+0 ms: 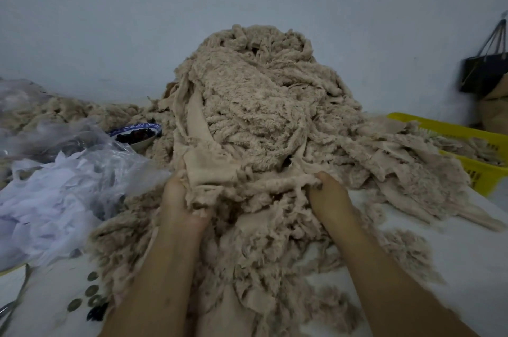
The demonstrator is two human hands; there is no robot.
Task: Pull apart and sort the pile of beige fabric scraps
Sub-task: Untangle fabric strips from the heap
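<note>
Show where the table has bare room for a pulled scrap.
Best: bare white table at front right, between loose tufts and the yellow basket. A smaller strip front left, by the round discs. The pile fills the centre; plastic bags and a bowl crowd the left.

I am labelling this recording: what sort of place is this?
Probably a textile workroom, perhaps in a home: a pile of beige fabric scraps sits on the white table, yellow crates hold more scraps, and a black bag hangs on the wall.
</note>
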